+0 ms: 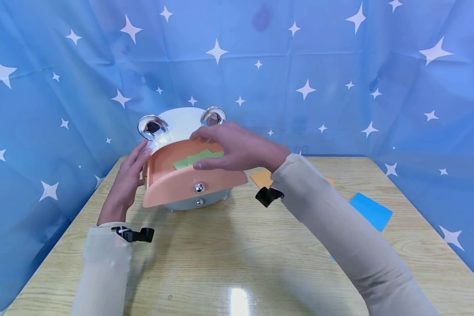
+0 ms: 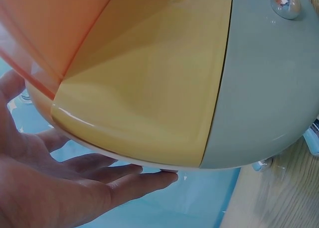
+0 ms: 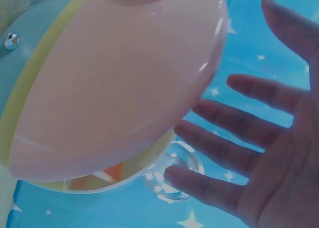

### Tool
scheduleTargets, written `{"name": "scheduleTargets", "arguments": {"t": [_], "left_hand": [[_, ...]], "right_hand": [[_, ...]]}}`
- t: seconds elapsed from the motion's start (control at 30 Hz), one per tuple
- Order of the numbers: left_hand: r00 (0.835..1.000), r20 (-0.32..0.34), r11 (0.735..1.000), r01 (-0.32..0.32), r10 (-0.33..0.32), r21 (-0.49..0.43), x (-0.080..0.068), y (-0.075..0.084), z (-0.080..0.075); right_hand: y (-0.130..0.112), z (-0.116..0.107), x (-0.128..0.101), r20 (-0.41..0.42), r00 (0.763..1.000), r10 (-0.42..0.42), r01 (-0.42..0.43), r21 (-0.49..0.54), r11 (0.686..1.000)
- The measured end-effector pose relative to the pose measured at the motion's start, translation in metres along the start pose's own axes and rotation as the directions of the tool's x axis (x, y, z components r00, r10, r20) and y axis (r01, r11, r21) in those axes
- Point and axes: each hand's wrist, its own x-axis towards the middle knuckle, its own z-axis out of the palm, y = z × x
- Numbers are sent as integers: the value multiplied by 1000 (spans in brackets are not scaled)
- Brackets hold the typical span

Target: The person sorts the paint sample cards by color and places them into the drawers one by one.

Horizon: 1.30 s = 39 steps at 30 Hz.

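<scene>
A small rounded cabinet (image 1: 179, 123) with a white top stands at the table's left. Its peach top drawer (image 1: 181, 186) is pulled out and tilts down at its left end. Green paper pieces (image 1: 199, 158) lie inside that drawer. My left hand (image 1: 126, 182) rests along the cabinet's left side, its fingers extended beneath the curved edge in the left wrist view. Over the drawer's right part reaches my right hand (image 1: 241, 147), thumb near the drawer's front edge. The right wrist view shows its fingers (image 3: 239, 123) spread beside the drawer front, gripping nothing.
Below the peach drawer sit a closed yellow drawer (image 2: 144, 88) and a grey-blue one (image 2: 264, 88) with a silver knob. Two shiny silver discs (image 1: 153, 127) top the cabinet. Orange paper (image 1: 262, 179) and a blue sheet (image 1: 371, 210) lie right, partly behind the right sleeve.
</scene>
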Motion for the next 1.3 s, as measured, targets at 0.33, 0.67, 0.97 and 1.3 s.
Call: {"name": "scheduleTargets", "arguments": {"t": [0.33, 0.67, 0.97, 1.3], "left_hand": [[1000, 2, 1000, -4, 4, 6, 0, 1, 0], [1000, 4, 1000, -2, 2, 13, -1, 1, 2], [1000, 9, 1000, 6, -6, 9, 0, 2, -1], [1000, 3, 1000, -6, 6, 5, 0, 0, -1]], "right_hand": [[-28, -5, -22, -77, 993, -85, 80, -74, 994], [-42, 23, -47, -151, 976, -159, 139, -137, 981], [-30, 62, -48, -187, 967, -175, 147, -154, 977], [-12, 97, -43, -422, 833, -358, 115, -502, 857]]}}
